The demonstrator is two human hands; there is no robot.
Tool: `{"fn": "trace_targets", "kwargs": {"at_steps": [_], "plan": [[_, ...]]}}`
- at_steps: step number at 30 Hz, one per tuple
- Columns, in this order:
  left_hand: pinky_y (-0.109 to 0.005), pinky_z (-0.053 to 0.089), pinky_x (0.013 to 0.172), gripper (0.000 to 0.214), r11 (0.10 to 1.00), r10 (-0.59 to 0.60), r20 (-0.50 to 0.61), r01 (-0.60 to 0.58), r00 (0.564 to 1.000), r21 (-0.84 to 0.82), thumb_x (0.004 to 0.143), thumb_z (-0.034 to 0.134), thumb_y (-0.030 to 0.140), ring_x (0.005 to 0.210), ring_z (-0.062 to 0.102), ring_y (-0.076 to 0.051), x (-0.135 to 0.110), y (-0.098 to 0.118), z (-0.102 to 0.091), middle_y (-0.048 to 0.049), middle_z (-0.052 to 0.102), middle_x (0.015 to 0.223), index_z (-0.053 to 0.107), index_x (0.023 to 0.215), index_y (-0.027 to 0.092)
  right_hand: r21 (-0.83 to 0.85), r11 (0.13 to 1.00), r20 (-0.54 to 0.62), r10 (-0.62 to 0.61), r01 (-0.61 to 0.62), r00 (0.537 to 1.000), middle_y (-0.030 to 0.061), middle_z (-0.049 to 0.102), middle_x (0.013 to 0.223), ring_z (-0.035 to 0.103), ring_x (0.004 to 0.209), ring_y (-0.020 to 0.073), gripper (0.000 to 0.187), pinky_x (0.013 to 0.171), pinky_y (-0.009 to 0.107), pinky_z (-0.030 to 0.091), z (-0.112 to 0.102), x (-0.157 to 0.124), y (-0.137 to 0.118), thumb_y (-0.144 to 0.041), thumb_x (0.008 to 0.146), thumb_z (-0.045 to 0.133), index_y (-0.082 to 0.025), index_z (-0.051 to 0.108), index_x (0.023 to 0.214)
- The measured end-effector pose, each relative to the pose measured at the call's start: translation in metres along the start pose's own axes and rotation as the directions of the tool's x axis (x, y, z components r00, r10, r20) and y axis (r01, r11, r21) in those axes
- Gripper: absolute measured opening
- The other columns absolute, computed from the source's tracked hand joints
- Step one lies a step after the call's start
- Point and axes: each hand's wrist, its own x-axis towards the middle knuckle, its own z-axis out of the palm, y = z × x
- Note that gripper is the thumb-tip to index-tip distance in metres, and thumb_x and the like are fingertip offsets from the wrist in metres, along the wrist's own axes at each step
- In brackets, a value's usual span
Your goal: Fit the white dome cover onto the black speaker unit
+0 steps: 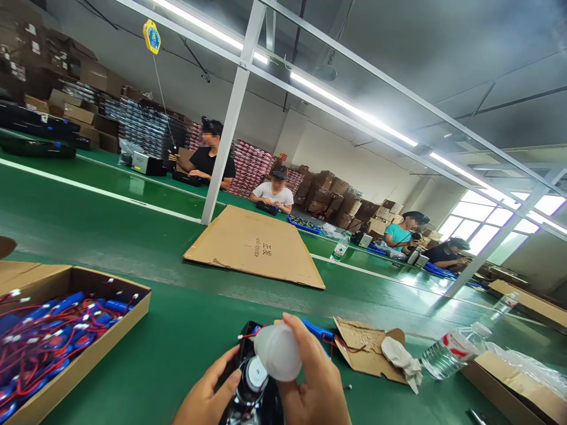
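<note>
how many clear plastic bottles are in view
3: a green-labelled bottle right of the flat cardboard sheet, a red-labelled bottle by the crumpled tissue, and a third bottle behind it, far right. Others may be hidden.

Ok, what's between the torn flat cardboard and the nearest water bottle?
In the head view, a crumpled white tissue-like sheet lies there, partly over the cardboard and beside the bottle.

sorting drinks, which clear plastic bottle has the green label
The green-labelled clear plastic bottle beside the brown cardboard sheet; the red-labelled bottle and the bottle behind it are farther right in view.
</note>
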Motion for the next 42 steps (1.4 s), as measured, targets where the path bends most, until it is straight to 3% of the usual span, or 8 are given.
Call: {"fn": "trace_targets", "kwargs": {"at_steps": [16,27,32,42], "plan": [[-0.039,0.031,0.109,0.071,0.999,-0.001,-0.028,0.0,1.0,-0.05,0.07,0.05,0.058,0.127,0.04,-0.025,0.004,-0.004,0.001,-0.0102,0.047,0.136,0.045,0.126,0.015,-0.014,1.0,-0.013,-0.002,0.002,1.0,0.0035,0.062,0.112,0.06,0.101,0.0145,0.058,0.086,0.02,0.049,-0.001,-0.002,0.001,-0.011,0.07,0.042,-0.02,0.039,0.127],[-0.042,0.032,0.108,0.056,0.998,-0.039,-0.032,0.037,0.999,-0.051,0.078,0.042,0.051,0.124,0.043,-0.024,0.007,-0.012,-0.002,-0.0078,0.048,0.134,0.044,0.124,0.02,0.012,0.999,-0.031,0.046,-0.045,0.998,0.0002,0.064,0.111,0.061,0.1,0.0136,0.059,0.085,0.018,0.049,-0.006,-0.007,0.002,-0.012,0.068,0.043,-0.022,0.042,0.125],[-0.041,0.033,0.107,0.064,1.0,-0.019,-0.047,0.018,0.999,-0.019,0.072,0.048,0.054,0.123,0.044,-0.026,0.005,-0.005,-0.001,-0.0132,0.05,0.131,0.042,0.122,0.014,0.019,0.998,-0.042,0.057,-0.056,0.998,0.0015,0.063,0.112,0.061,0.101,0.0146,0.057,0.085,0.019,0.049,-0.007,-0.008,0.004,-0.013,0.069,0.044,-0.022,0.042,0.125],[-0.041,0.037,0.105,0.059,0.999,-0.016,-0.063,0.013,0.998,-0.045,0.068,0.054,0.047,0.12,0.048,-0.027,0.0,0.01,0.0,-0.0122,0.056,0.126,0.047,0.116,0.014,0.053,0.992,-0.029,0.115,-0.113,0.993,0.0036,0.063,0.113,0.06,0.102,0.0166,0.052,0.085,0.022,0.05,-0.007,-0.013,0.01,-0.015,0.073,0.045,-0.021,0.045,0.124]]}}
